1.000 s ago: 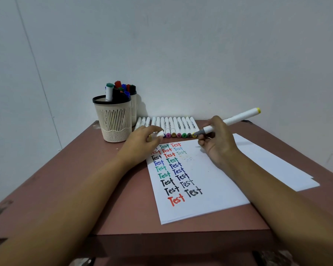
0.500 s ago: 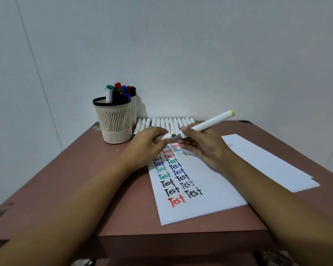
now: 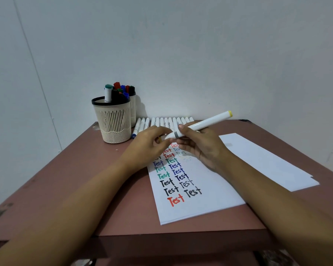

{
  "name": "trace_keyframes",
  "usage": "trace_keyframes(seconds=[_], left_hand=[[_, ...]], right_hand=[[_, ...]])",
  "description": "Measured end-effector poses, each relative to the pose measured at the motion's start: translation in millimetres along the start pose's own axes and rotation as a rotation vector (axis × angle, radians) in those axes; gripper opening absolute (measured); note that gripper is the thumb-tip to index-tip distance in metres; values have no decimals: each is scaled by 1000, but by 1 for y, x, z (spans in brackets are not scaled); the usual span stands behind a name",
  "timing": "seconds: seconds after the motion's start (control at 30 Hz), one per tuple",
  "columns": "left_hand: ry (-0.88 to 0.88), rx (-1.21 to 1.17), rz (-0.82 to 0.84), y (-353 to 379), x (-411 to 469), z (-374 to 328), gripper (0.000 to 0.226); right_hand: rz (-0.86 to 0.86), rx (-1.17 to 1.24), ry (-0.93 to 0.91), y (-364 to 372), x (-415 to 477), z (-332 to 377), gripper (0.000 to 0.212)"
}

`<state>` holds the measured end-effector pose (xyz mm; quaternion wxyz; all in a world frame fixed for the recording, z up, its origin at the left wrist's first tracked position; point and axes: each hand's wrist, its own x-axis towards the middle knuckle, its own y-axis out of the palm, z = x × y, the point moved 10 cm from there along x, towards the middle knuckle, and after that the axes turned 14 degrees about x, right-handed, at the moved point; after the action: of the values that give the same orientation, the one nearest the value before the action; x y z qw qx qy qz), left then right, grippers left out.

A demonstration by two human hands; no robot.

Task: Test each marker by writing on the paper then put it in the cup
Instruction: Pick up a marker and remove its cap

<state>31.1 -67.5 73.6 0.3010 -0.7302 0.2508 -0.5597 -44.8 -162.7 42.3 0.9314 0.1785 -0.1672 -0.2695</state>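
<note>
As left hand point(image 3: 151, 145), right hand point(image 3: 202, 149) grip marker point(image 3: 207, 123) | tip hidden; paper point(image 3: 210, 194) part-covered

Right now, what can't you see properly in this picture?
Head view:
Top words on the paper, under the left hand and right hand.
Near end of the marker, covered by the left hand.
Back cup, mostly behind the front cup.
Print on the row of markers: too small.

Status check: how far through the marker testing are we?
Done: the paper carries many coloured "Test" words, and several markers stand in the cup. In hand: the right hand grips the yellow-ended marker above the paper while the left hand pinches its cap end. Left: cupping this one, then the row of white markers lying behind the paper.
</note>
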Motion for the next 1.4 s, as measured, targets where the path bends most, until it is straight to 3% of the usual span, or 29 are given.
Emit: trace_keyframes(seconds=[0.1,0.37,0.57,0.87,1.0,1.1,1.17,1.27,1.4], left_hand=[[29,13,0,1,0,-4,33],[68,-16,4,0,-4,-22,41],[-6,-74,30,3,-3,-21,21],[-66,-118,36,6,-8,-17,22],[-151,-257,29,4,-4,-11,18],[-289,-506,37,5,-3,-1,14],[-390,-678,21,8,-5,11,10],[-521,-902,-44,7,-8,28,7],[-610,-1038,-160,-7,-9,43,6]], right_hand=[[-24,-52,11,-3,1,-3,25],[-5,23,17,1,0,-4,19],[29,93,20,7,-1,-3,18],[78,4,-20,12,0,-2,16],[97,-80,-23,10,3,6,18],[86,-80,6,5,5,5,15],[21,-16,36,-3,6,5,22],[-216,104,9,-34,11,14,37],[-494,-387,-139,-76,12,33,43]])
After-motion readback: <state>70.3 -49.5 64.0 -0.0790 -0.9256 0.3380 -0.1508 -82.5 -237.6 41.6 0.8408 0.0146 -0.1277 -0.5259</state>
